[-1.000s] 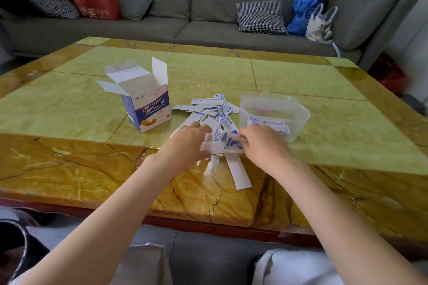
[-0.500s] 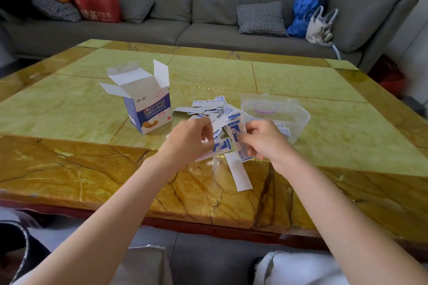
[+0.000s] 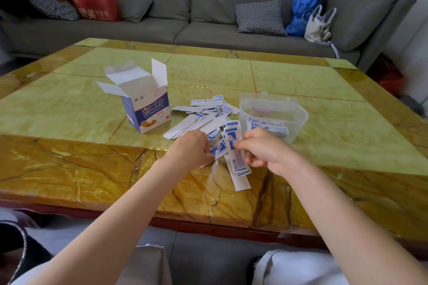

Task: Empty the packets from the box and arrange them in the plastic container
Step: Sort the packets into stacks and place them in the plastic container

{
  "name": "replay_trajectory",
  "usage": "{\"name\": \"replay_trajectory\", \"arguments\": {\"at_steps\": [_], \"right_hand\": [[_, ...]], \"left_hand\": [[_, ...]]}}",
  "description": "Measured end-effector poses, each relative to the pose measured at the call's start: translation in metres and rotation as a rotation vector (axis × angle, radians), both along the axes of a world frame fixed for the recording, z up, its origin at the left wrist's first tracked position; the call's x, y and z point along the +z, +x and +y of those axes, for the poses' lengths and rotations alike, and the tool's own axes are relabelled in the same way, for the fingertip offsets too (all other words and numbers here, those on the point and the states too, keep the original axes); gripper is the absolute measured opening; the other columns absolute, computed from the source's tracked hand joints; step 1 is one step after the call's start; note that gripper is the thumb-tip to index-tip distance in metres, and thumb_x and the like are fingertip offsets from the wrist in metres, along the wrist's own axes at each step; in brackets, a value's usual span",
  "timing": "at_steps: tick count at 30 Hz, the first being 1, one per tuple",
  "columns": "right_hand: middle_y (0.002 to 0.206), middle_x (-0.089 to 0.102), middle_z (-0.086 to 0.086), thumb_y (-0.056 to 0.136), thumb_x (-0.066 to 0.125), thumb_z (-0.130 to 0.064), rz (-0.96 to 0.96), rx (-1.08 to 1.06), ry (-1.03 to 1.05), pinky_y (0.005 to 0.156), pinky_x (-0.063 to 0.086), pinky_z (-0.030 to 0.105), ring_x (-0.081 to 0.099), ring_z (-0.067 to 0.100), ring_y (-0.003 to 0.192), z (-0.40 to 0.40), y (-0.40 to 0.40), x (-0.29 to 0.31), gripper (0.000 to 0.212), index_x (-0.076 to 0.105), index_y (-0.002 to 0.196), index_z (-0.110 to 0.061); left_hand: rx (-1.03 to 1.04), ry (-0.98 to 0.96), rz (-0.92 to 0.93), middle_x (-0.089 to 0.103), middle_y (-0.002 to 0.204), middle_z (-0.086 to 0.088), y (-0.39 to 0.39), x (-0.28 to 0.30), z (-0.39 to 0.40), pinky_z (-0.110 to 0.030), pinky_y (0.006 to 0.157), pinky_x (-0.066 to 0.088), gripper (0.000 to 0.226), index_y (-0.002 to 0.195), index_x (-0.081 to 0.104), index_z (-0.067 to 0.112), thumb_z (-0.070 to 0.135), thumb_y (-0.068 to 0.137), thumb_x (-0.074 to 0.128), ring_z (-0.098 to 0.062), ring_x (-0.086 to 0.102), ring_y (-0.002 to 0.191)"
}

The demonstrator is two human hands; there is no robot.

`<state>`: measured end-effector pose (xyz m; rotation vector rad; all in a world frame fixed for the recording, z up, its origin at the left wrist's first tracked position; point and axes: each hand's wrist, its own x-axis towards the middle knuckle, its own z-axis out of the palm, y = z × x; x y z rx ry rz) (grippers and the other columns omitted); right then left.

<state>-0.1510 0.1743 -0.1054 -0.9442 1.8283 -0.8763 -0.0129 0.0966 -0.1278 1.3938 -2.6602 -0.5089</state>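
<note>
An open blue-and-white plaster box (image 3: pixel 148 109) stands upright on the table, flaps up. Several white-and-blue packets (image 3: pixel 203 120) lie scattered between it and a clear plastic container (image 3: pixel 298 111), which holds a few packets flat on its bottom. My right hand (image 3: pixel 264 150) pinches a small stack of packets (image 3: pixel 236 146) held upright just above the table. My left hand (image 3: pixel 192 148) pinches one packet (image 3: pixel 217 150) beside that stack. One long packet (image 3: pixel 240 180) lies under the hands near the table's front.
The yellow-green marble table (image 3: pixel 69 104) has a brown border and a front edge close to me. Behind it runs a grey sofa (image 3: pixel 208 7) with cushions, a red bag (image 3: pixel 95 2) and a blue and a white bag (image 3: pixel 317 21).
Both hands lifted packets off the table. The right hand's stack has turned upright, and the left hand has drawn its packet close against it.
</note>
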Motion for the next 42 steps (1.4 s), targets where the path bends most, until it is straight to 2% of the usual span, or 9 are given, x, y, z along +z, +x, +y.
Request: {"name": "replay_trajectory", "arguments": {"at_steps": [8,13,16,20,22,26,34,38,42], "right_hand": [[0.085,0.061,0.01,0.091,0.052,-0.003,-0.287,-0.032,-0.027,0.028,0.02,0.013,0.042,0.006,0.037,-0.004,0.007,-0.007,0.017,0.059,0.106,-0.002],[0.076,0.058,0.01,0.091,0.053,-0.003,-0.392,-0.109,-0.202,0.029,0.019,0.014,0.036,0.005,0.035,-0.005,0.001,0.003,0.007,0.059,0.092,-0.006],[0.067,0.053,0.009,0.089,0.055,-0.003,-0.145,-0.125,-0.286,0.031,0.022,0.015,0.037,0.007,0.036,-0.001,-0.009,0.01,0.013,0.057,0.102,0.002],[0.087,0.066,0.002,0.089,0.057,-0.01,0.471,-0.077,-0.345,0.048,0.047,0.022,0.055,0.012,0.058,0.01,-0.031,0.013,0.017,0.05,0.104,-0.013],[0.095,0.067,0.004,0.089,0.055,-0.01,0.785,0.02,-0.337,0.063,0.05,0.03,0.062,0.02,0.074,0.017,-0.04,0.009,0.015,0.055,0.104,-0.012],[0.081,0.061,0.002,0.091,0.051,-0.012,0.962,0.175,-0.282,0.052,0.037,0.028,0.05,0.017,0.066,0.028,-0.05,0.0,0.008,0.051,0.085,-0.018],[0.079,0.054,-0.002,0.09,0.051,-0.012,0.91,0.23,-0.261,0.053,0.038,0.03,0.049,0.019,0.066,0.027,-0.051,-0.002,0.005,0.055,0.089,-0.013],[0.083,0.068,0.01,0.087,0.054,-0.006,0.599,0.111,-0.268,0.059,0.055,0.037,0.057,0.021,0.057,0.021,-0.047,-0.003,0.007,0.061,0.086,-0.005],[0.063,0.055,-0.011,0.087,0.059,-0.012,0.317,-0.04,-0.308,0.042,0.037,0.012,0.049,0.009,0.045,0.02,-0.044,0.003,0.007,0.061,0.088,-0.019]], "left_hand": [[0.092,0.32,0.431,0.062,0.078,0.001,0.004,0.012,0.0,-0.027,0.059,0.05,0.021,0.077,0.05,0.019,0.019,0.079,0.071,-0.012,0.055,0.059],[0.083,0.442,0.801,0.063,0.065,0.004,-0.001,0.027,0.002,-0.038,0.072,0.056,0.018,0.075,0.053,0.015,0.007,0.081,0.067,-0.017,0.062,0.059],[-0.009,0.455,0.777,0.066,0.069,0.004,-0.012,0.024,0.002,-0.041,0.074,0.056,0.016,0.076,0.055,0.016,0.006,0.082,0.066,-0.019,0.063,0.066],[-0.17,0.012,0.494,0.068,0.097,0.001,-0.027,0.021,-0.004,-0.009,0.064,0.041,0.018,0.097,0.065,0.015,0.005,0.089,0.052,-0.009,0.058,0.086],[-0.216,-0.164,0.293,0.066,0.11,0.001,-0.035,0.013,-0.007,-0.016,0.076,0.04,0.033,0.114,0.062,0.016,0.002,0.091,0.043,-0.013,0.052,0.102],[-0.215,-0.329,0.003,0.051,0.134,0.002,-0.051,-0.007,-0.013,-0.034,0.1,0.033,0.05,0.136,0.037,0.022,0.002,0.09,0.039,-0.021,0.027,0.134],[-0.289,-0.385,-0.137,0.048,0.132,0.009,-0.054,-0.012,-0.024,-0.033,0.096,0.034,0.04,0.131,0.043,0.031,0.015,0.094,0.044,-0.022,0.033,0.122],[-0.306,-0.304,0.0,0.061,0.112,0.003,-0.047,-0.002,-0.026,-0.019,0.078,0.031,0.022,0.11,0.064,0.021,0.018,0.09,0.054,-0.018,0.041,0.106],[-0.14,-0.199,0.35,0.066,0.083,-0.007,-0.034,0.017,-0.02,-0.028,0.066,0.045,0.014,0.086,0.067,0.005,0.018,0.087,0.06,-0.022,0.061,0.08]]}}
